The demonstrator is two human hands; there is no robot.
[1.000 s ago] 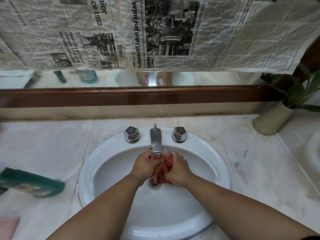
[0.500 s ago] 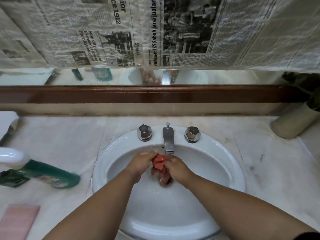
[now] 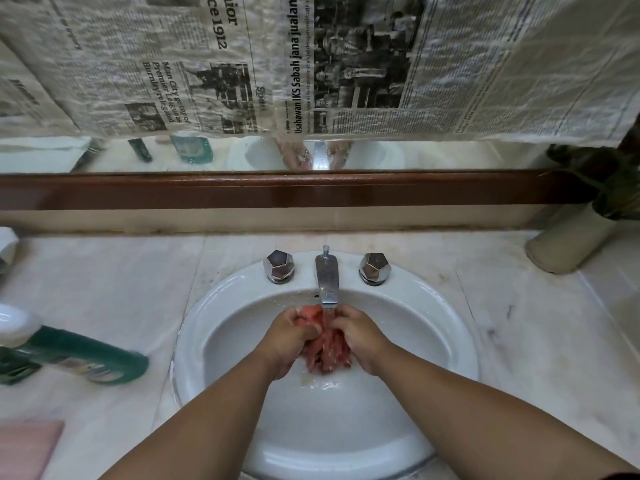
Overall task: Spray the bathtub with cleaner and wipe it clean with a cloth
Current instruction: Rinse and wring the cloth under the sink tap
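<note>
The cloth (image 3: pixel 325 344) is red and wet. It is all bunched up and wrinkly, and one end hangs down in a soggy lump. It is in the white sink (image 3: pixel 214 306), right under the tap (image 3: pixel 327 277), and water runs onto it. The left hand (image 3: pixel 289 336) squeezes one side of the cloth with curled fingers. The right hand (image 3: pixel 360 336) squeezes the other side the same way.

Half a second ago only a small bit of the cloth showed between the hands. Now more of it shows, and it hangs lower. The hands have stayed under the tap. A green bottle (image 3: pixel 86 355) lies on the counter to the left. The pink thing (image 3: pixel 27 445) in the corner is blurry; it may be a sponge.
</note>
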